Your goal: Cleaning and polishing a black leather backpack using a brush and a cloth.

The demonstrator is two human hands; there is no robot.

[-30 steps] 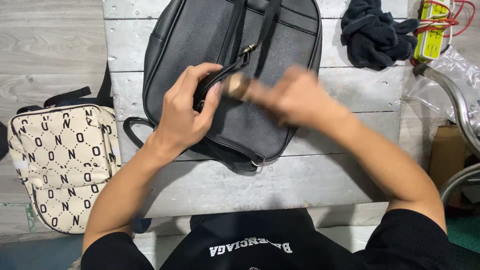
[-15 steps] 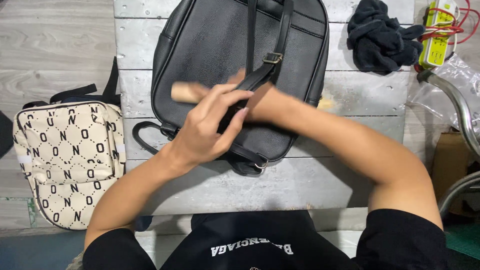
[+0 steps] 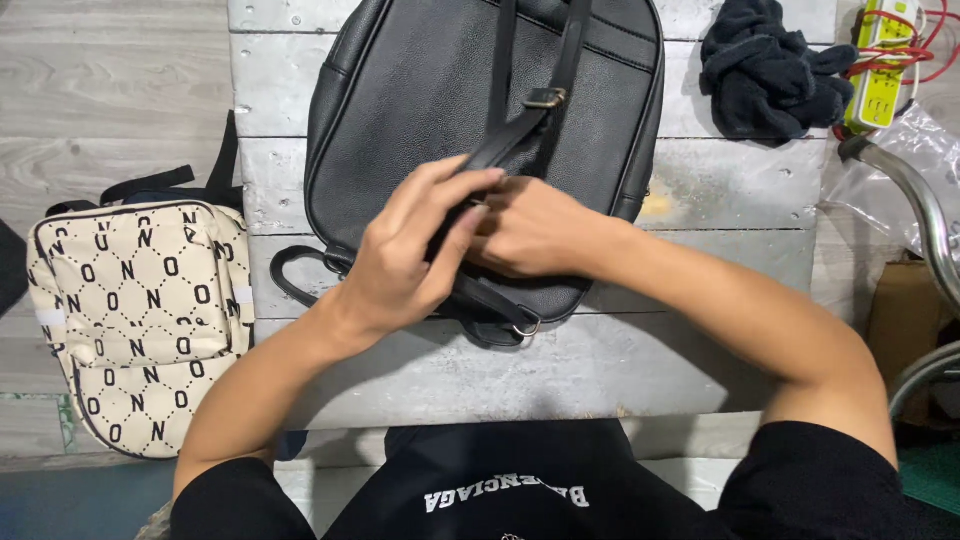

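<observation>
Strap (image 3: 520, 135) of black backpack (image 3: 420, 90), frame centre: my left hand (image 3: 400, 265) and right hand (image 3: 535, 230) pinch it closed-fingered; best to keep it flat, untwisted, feeding evenly toward buckle (image 3: 546, 98).

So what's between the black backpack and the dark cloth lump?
Only bare grey table planks lie between the black backpack and the dark cloth lump, as the head view shows.

I see the right hand (image 3: 535, 228) draw back rightward beside the left hand (image 3: 405, 265), both now closed together on the strap (image 3: 510, 145) over the black backpack (image 3: 430, 90).
</observation>
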